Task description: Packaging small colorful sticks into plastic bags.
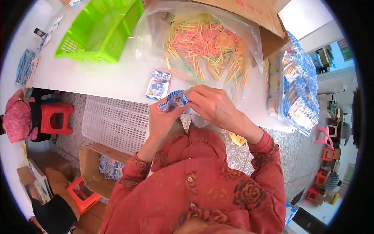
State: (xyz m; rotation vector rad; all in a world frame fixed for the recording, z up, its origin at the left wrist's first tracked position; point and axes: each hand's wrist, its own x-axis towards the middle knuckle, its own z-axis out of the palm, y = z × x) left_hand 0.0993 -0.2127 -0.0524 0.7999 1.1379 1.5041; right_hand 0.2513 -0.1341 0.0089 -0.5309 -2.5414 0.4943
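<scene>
In front of me, at the table's near edge, I hold a small blue-and-white plastic packet (pixel 174 101), its printed side partly hidden by my fingers. My left hand (pixel 163 119) is closed around the packet's lower left side. At the packet's right edge, my right hand (pixel 213 104) is closed with fingers and thumb pinching it; whether anything else is between those fingers is hidden. A similar flat packet (pixel 158 85) lies on the table just beyond my left hand. Farther off, a heap of thin pink, yellow and green sticks (pixel 206 43) spills from a clear plastic bag (pixel 150 29).
A green plastic basket (pixel 113 46) stands at the far left, and a cardboard box (pixel 274 29) behind the sticks. Stacked packets (pixel 298 87) fill the table's right end. Below are a white crate (pixel 113 121), an open carton (pixel 87 167), and red stools (pixel 56 117) near other people.
</scene>
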